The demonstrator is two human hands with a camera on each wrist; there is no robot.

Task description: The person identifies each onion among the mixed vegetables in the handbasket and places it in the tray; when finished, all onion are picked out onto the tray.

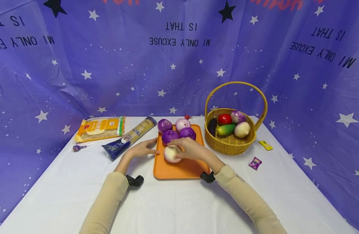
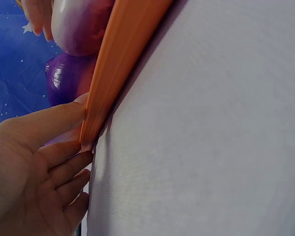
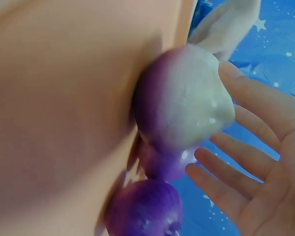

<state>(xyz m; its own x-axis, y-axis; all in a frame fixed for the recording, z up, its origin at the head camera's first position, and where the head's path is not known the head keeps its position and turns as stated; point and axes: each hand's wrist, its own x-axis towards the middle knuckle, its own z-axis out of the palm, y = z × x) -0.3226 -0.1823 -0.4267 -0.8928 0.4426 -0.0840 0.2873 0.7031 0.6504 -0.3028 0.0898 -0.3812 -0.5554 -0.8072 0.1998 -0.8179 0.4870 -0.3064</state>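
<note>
On the orange tray (image 1: 179,174) my right hand (image 1: 187,149) holds a white-and-purple turnip (image 1: 171,154) between thumb and fingers. Its remaining fingers spread loosely beside the turnip in the right wrist view. The tray's left rim is pinched by my left hand (image 1: 142,148), with the thumb over the edge and the fingers against the outer side. Behind the held turnip sit purple onions, one (image 1: 169,136) at front, another (image 1: 187,132) to the right and a third (image 1: 165,125) at back left. A pale lilac bulb (image 1: 183,124) lies at back right.
Right of the tray stands a wicker basket (image 1: 230,148) with a tomato, cucumber, eggplant and two white-purple bulbs. A pasta pack (image 1: 135,135) and grain bag (image 1: 101,129) lie left, near a lollipop (image 1: 77,148). Purple (image 1: 255,163) and yellow (image 1: 265,145) candies lie right.
</note>
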